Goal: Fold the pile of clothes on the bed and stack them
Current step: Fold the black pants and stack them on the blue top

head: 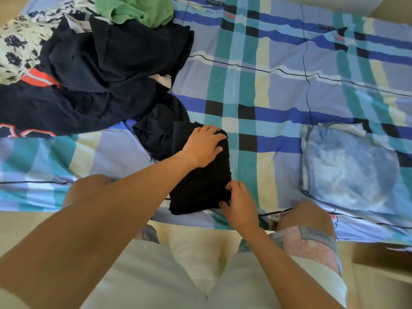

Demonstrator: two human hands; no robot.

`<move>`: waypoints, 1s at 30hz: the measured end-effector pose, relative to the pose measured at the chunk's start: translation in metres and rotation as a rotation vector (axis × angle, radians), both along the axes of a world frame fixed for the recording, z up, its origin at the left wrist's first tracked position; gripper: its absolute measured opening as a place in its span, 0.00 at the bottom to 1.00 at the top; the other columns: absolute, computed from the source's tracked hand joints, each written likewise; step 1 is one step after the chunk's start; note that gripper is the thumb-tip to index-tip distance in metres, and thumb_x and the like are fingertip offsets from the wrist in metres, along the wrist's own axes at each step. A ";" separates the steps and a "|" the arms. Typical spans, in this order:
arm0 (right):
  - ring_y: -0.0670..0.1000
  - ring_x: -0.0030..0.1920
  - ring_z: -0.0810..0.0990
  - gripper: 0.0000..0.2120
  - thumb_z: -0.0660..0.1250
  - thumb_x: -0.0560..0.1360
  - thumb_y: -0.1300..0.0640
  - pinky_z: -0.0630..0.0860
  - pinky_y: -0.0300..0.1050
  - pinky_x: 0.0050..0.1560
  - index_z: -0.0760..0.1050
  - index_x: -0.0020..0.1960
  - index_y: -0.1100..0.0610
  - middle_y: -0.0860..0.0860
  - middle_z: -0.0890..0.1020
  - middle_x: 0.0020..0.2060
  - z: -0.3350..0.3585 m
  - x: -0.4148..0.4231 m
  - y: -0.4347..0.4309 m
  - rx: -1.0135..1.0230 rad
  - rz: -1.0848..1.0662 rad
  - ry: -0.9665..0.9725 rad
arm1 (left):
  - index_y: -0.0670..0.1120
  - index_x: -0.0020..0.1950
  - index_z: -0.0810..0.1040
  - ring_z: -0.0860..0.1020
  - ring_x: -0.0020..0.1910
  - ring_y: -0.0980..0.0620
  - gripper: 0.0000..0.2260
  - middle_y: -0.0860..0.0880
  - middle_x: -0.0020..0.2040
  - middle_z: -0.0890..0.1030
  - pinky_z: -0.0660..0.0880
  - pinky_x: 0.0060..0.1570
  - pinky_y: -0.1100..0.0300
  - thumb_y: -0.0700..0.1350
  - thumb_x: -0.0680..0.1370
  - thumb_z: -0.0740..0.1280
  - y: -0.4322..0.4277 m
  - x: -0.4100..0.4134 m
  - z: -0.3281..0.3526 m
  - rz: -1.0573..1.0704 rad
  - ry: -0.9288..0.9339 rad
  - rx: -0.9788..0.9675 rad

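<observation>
A folded black garment (pixel 200 186) lies near the bed's front edge, in front of me. My left hand (pixel 204 146) rests flat on its far end with fingers spread. My right hand (pixel 239 202) pinches its near right edge. The unfolded pile (pixel 100 70) of dark navy clothes, a green garment (pixel 138 10) and a floral white piece (pixel 20 47) sits at the far left. A folded pale blue tie-dye garment (pixel 350 168) lies to the right.
The bed (pixel 278 85) is covered by a blue, teal and cream plaid sheet. My knees press against its front edge. A brown cardboard piece (pixel 383 257) shows at the lower right, on the floor side.
</observation>
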State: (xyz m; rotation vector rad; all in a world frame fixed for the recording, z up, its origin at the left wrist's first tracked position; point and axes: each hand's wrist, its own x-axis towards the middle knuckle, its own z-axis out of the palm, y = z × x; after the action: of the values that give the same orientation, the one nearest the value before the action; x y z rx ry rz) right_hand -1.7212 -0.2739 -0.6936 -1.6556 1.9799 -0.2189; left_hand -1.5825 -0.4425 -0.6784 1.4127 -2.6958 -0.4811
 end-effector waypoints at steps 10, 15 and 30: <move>0.53 0.39 0.71 0.08 0.68 0.76 0.58 0.69 0.54 0.39 0.72 0.40 0.58 0.50 0.73 0.37 -0.020 -0.012 0.003 -0.043 0.055 0.023 | 0.52 0.68 0.76 0.77 0.60 0.44 0.17 0.46 0.61 0.78 0.68 0.62 0.47 0.56 0.82 0.62 -0.039 -0.025 -0.023 -0.032 -0.224 0.057; 0.51 0.35 0.68 0.12 0.67 0.75 0.60 0.67 0.51 0.36 0.67 0.36 0.60 0.50 0.70 0.34 -0.021 -0.024 0.003 0.027 0.173 -0.101 | 0.52 0.56 0.82 0.78 0.55 0.45 0.10 0.49 0.54 0.82 0.65 0.62 0.47 0.54 0.81 0.64 -0.060 -0.035 -0.022 0.021 -0.112 0.075; 0.46 0.30 0.68 0.11 0.68 0.72 0.55 0.68 0.48 0.34 0.69 0.34 0.54 0.49 0.72 0.27 -0.013 -0.028 -0.001 0.110 -0.074 -0.462 | 0.50 0.47 0.77 0.73 0.50 0.46 0.10 0.48 0.47 0.76 0.65 0.56 0.49 0.49 0.82 0.58 -0.058 -0.046 -0.028 0.009 -0.071 0.019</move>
State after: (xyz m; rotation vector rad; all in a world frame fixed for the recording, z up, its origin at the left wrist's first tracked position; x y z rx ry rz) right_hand -1.7491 -0.2751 -0.7064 -1.3198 1.6692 -0.4668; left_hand -1.6284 -0.5008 -0.7068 1.4731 -2.7456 -0.4668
